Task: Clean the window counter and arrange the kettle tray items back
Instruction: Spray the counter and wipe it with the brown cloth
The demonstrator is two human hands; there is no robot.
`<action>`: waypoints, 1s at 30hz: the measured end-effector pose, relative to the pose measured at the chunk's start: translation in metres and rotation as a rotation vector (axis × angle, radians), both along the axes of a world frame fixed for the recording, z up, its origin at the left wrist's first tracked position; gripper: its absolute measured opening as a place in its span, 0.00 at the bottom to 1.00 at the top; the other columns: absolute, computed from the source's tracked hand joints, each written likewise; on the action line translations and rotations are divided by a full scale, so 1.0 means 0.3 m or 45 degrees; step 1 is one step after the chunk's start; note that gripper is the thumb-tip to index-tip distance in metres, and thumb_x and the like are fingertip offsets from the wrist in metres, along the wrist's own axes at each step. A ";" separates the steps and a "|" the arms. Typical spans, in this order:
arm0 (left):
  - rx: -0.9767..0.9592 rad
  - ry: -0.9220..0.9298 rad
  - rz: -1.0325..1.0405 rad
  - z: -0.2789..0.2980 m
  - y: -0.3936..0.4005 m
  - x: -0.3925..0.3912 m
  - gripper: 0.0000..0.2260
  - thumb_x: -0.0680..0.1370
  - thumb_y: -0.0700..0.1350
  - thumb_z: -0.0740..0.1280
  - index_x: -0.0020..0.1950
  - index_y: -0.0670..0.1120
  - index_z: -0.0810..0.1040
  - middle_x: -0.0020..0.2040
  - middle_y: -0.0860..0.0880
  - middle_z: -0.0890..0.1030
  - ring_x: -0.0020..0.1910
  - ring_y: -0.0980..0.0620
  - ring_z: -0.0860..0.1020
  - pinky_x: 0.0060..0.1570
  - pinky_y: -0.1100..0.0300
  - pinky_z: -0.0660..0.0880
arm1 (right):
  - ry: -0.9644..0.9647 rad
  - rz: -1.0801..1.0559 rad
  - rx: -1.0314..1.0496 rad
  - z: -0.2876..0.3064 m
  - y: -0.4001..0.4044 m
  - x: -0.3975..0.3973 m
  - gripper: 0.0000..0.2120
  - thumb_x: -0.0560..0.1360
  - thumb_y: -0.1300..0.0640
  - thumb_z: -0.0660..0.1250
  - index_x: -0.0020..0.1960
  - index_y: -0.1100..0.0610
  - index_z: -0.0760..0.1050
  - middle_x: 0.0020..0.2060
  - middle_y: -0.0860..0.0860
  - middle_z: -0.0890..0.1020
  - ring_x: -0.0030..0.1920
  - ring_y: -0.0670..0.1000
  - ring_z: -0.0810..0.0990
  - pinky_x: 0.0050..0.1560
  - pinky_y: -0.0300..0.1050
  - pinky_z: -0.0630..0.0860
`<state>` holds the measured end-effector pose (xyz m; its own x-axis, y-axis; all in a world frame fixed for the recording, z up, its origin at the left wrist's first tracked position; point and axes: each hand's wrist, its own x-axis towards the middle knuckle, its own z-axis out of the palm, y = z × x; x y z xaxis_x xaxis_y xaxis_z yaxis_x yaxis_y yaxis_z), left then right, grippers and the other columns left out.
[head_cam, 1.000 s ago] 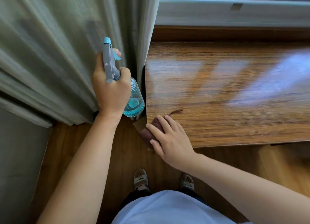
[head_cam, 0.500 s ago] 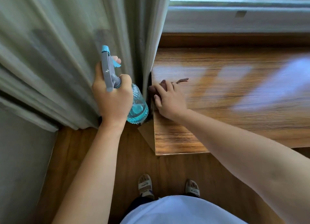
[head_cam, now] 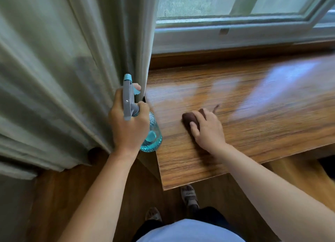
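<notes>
The wooden window counter fills the right half of the view, glossy with light patches. My right hand lies on a dark brown cloth near the counter's left front part, thumb curled over the cloth, whose loop sticks out behind the fingers. My left hand grips the neck of a clear spray bottle with blue liquid and a grey-blue trigger head, held just off the counter's left edge beside the curtain. No kettle tray is in sight.
A grey-green curtain hangs at the left, down to the wooden floor. The window frame runs along the back of the counter. My feet in sandals stand below the counter's front edge.
My right hand has slid the cloth from the counter's front left corner back along the left edge, then rightward onto the surface. My left hand keeps holding the spray bottle in place.
</notes>
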<state>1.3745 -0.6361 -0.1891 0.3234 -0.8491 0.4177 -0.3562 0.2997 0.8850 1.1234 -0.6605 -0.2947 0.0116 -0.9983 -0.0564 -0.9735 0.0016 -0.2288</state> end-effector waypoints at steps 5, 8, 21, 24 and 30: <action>0.025 -0.052 0.021 -0.016 -0.007 -0.027 0.15 0.78 0.37 0.67 0.64 0.47 0.76 0.56 0.58 0.79 0.49 0.43 0.83 0.47 0.42 0.83 | -0.007 -0.223 0.054 0.004 -0.270 0.127 0.21 0.82 0.43 0.55 0.73 0.46 0.66 0.76 0.57 0.64 0.73 0.64 0.62 0.72 0.61 0.61; 0.040 -0.135 0.083 -0.017 -0.024 -0.028 0.15 0.78 0.38 0.66 0.64 0.47 0.76 0.57 0.58 0.79 0.51 0.44 0.84 0.48 0.41 0.83 | -0.058 0.076 0.039 0.011 -0.283 0.281 0.21 0.82 0.42 0.55 0.74 0.45 0.64 0.76 0.56 0.63 0.75 0.62 0.59 0.72 0.61 0.61; 0.138 -0.275 0.174 -0.010 -0.165 -0.144 0.17 0.77 0.44 0.67 0.66 0.45 0.77 0.57 0.50 0.82 0.55 0.50 0.83 0.50 0.49 0.85 | -0.099 -0.115 -0.032 -0.007 -0.618 -0.007 0.21 0.80 0.44 0.58 0.72 0.45 0.69 0.75 0.55 0.67 0.74 0.63 0.64 0.73 0.59 0.63; 0.159 -0.273 0.158 -0.032 -0.207 -0.198 0.17 0.78 0.42 0.68 0.66 0.50 0.76 0.57 0.51 0.82 0.57 0.54 0.82 0.53 0.49 0.84 | -0.111 -0.224 0.015 0.000 -0.648 0.152 0.22 0.82 0.43 0.57 0.75 0.44 0.66 0.79 0.57 0.61 0.77 0.65 0.59 0.77 0.62 0.56; 0.091 -0.360 0.172 -0.066 -0.269 -0.221 0.19 0.77 0.34 0.71 0.66 0.46 0.76 0.58 0.49 0.82 0.58 0.50 0.82 0.56 0.43 0.82 | -0.198 0.625 -0.088 -0.020 -0.548 0.225 0.23 0.79 0.42 0.62 0.73 0.43 0.70 0.75 0.54 0.68 0.73 0.61 0.65 0.70 0.58 0.67</action>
